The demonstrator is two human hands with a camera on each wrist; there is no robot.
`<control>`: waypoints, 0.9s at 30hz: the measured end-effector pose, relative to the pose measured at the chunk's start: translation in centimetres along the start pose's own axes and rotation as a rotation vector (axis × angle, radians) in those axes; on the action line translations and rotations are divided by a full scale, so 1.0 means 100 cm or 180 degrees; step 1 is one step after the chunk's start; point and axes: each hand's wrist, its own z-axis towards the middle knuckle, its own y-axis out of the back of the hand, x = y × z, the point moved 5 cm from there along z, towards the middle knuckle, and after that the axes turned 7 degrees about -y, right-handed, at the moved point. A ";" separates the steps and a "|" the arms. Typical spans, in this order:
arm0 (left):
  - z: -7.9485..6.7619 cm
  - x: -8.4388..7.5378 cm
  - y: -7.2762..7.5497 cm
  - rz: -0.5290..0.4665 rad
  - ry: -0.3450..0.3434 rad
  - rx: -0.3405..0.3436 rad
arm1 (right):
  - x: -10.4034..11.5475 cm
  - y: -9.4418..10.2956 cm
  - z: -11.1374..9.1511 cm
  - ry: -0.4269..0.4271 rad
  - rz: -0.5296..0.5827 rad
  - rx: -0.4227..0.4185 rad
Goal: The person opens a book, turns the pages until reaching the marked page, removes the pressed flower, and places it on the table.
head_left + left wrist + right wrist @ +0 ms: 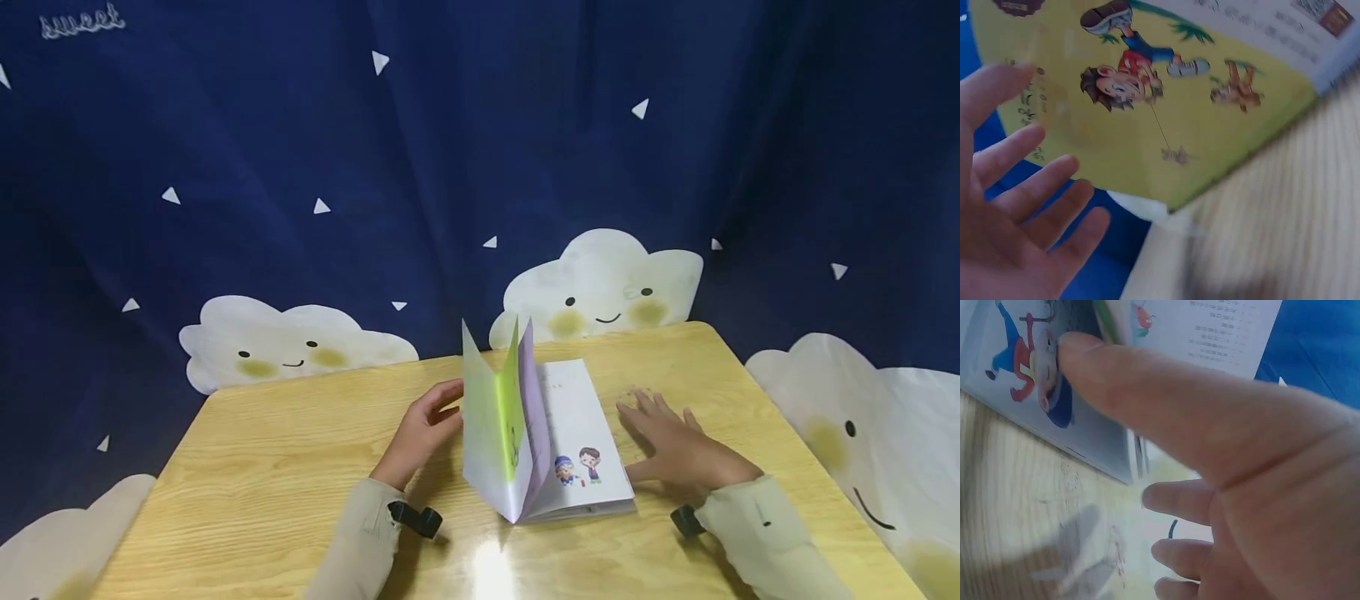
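Note:
A picture book [587, 425] lies on the table with several leaves and its front part standing up, fanned apart, on its left side. The right page shows two small cartoon figures [577, 467] near its lower edge. My left hand [426, 427] is just left of the raised cover. Its fingers [1054, 187] are spread before the yellow cover [1141, 137], which shows a running cartoon boy. On the other side my right hand [678, 446] is spread low over the table, its thumb [1122, 381] at the book's right edge. Neither hand grips a page.
The pale wooden table [285, 467] extends left and right of the book. Behind it hangs a dark blue curtain [262, 125] with white triangles and smiling clouds. A black band [416, 518] sits on the left wrist, another [686, 522] on the right.

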 end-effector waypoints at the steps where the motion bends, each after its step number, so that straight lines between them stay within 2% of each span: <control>1: 0.003 -0.003 -0.004 0.0014 -0.0039 0.0085 | -0.001 0.001 0.001 -0.0005 0.0000 0.0017; 5: 0.009 -0.009 -0.022 0.0180 -0.0050 0.0509 | -0.005 0.005 0.000 -0.0067 0.0102 0.0090; 10: 0.011 -0.009 -0.047 0.0399 0.0163 0.0887 | -0.014 0.012 -0.005 -0.0123 0.0253 0.0111; 15: 0.011 -0.003 -0.065 0.0742 0.0383 0.1163 | -0.018 0.016 -0.005 -0.0248 0.0236 0.0069; 20: 0.011 0.000 -0.076 0.1047 0.0295 0.1329 | -0.018 0.017 -0.005 -0.0249 0.0255 0.0039; 27: 0.010 0.004 -0.089 0.1226 0.0162 0.1553 | -0.023 0.017 -0.004 -0.0331 0.0155 -0.0020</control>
